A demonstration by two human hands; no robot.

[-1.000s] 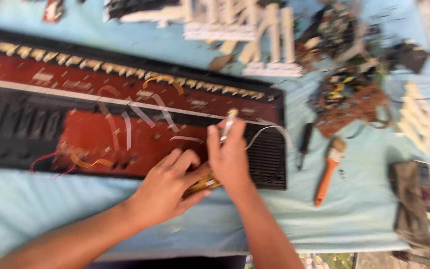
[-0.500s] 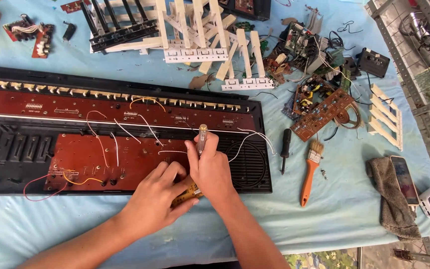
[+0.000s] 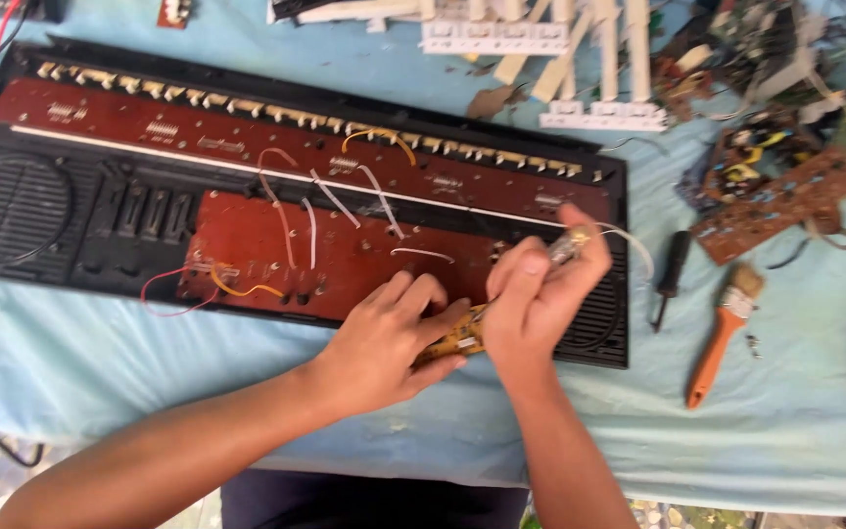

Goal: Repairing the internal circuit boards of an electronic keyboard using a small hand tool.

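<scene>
Small yellowish circuit board [image 3: 454,338], at lower centre of the frame, over the front edge of the opened black keyboard casing [image 3: 70,211]. Pinched there between the fingers of the left hand [image 3: 384,343], which curl half closed around its left end; thumb below, fingertips on top. Right hand [image 3: 536,294] closed around a slim tool with clear handle [image 3: 568,245], probably a screwdriver, although blurred; tip hidden behind the fingers, so cannot tell exactly where it touches.

For a good result: better to keep the small board steady and flat with the left hand, to hold the tool straight on the point of work, and to press lightly, because the thin white wires [image 3: 384,211] and the red and orange wires [image 3: 217,284] on the large red-brown board [image 3: 335,260] lie near and can tear easily.

Around: long red-brown strip board [image 3: 198,132] at upper part of the casing, round speaker grille [image 3: 7,206] at left. On the light blue cloth [image 3: 100,362], at right of the frame, a black screwdriver [image 3: 671,276] and a paintbrush with orange handle [image 3: 722,333], well apart from the hands. At upper right, white keys [image 3: 580,59] and a heap of loose boards and wires [image 3: 785,186].
</scene>
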